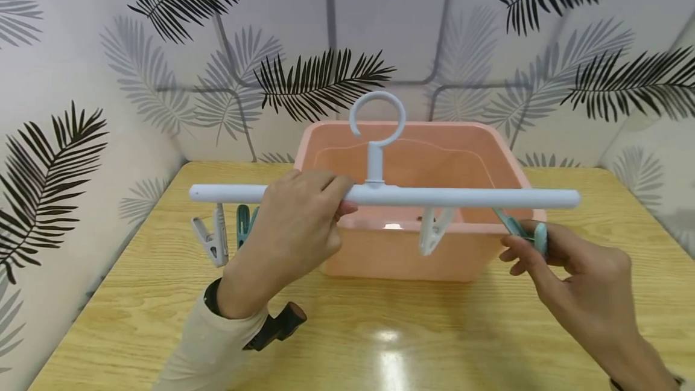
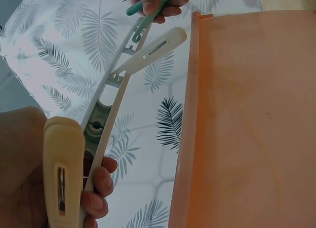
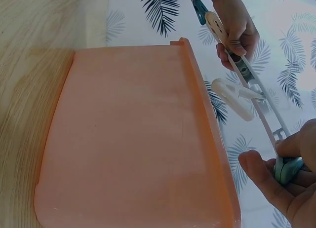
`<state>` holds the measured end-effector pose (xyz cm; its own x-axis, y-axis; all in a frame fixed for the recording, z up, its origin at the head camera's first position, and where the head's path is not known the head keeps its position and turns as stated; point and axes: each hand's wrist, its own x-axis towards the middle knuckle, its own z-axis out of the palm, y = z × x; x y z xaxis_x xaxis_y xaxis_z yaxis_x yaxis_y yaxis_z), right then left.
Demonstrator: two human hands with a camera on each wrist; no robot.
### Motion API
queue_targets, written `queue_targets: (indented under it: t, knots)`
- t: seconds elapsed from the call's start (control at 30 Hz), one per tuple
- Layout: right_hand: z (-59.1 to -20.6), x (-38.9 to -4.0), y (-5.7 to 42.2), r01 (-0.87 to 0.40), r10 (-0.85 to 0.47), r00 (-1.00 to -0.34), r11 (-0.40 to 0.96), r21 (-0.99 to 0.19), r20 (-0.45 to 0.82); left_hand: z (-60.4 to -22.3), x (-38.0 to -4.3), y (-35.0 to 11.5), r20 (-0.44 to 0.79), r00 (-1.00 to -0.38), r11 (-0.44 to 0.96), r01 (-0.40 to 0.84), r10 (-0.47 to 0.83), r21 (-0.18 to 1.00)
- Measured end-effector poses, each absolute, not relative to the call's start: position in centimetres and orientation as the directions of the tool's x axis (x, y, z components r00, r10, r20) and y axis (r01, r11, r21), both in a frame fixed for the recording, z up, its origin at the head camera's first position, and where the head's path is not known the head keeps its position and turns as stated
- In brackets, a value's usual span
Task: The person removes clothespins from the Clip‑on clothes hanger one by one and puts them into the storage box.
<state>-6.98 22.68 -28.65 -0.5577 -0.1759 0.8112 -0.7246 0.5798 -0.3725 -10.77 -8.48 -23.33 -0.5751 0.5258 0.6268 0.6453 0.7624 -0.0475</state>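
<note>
A white clip hanger (image 1: pixel 461 197) with a round hook is held level over the table. My left hand (image 1: pixel 295 219) grips its bar just left of the hook, fingers wrapped around it. A white clip (image 1: pixel 214 237) and a teal clip (image 1: pixel 243 226) hang from the bar's left part, and another white clip (image 1: pixel 434 231) hangs right of the hook. Below the right end, my right hand (image 1: pixel 586 270) pinches a teal clip (image 3: pixel 286 170) between thumb and fingers. That clip's far end meets the slotted underside of the bar (image 2: pixel 129 49) in the left wrist view.
A pink plastic tub (image 1: pixel 402 255) stands on the wooden table (image 1: pixel 347 343) just behind and below the hanger. Leaf-patterned covering (image 1: pixel 304 23) rises behind the table. On my left wrist is a black strap with a camera mount (image 1: pixel 277 326).
</note>
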Motion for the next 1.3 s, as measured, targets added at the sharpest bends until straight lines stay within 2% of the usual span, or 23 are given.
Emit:
queue_targets:
  t: [0.3,0.5,0.73,1.03,1.3]
  knots:
    - [-28.4,-5.9,23.9,-0.7,-0.198,-0.543,0.643,-0.311,0.816,-23.5,-10.7,-8.8,0.587,-0.625,0.778,0.628,0.515,-0.014]
    - [-27.7,-5.7,25.0,-0.682,-0.199,-0.553,0.665,-0.303,0.809,-23.6,-10.8,-8.9,0.586,-0.619,0.773,0.634,0.523,-0.019]
    - [-26.5,-5.9,26.1,-0.632,-0.226,-0.601,0.721,-0.283,0.767,-23.8,-10.7,-9.1,0.59,-0.611,0.771,0.636,0.528,-0.032]
    - [-25.8,-6.9,26.7,-0.641,-0.222,-0.6,0.709,-0.296,0.768,-24.3,-10.7,-9.3,0.603,-0.589,0.762,0.646,0.539,-0.05]
    - [-24.2,-8.2,27.2,-0.598,-0.263,-0.605,0.773,-0.21,0.751,-24.6,-10.7,-9.5,0.607,-0.581,0.76,0.648,0.542,-0.059]
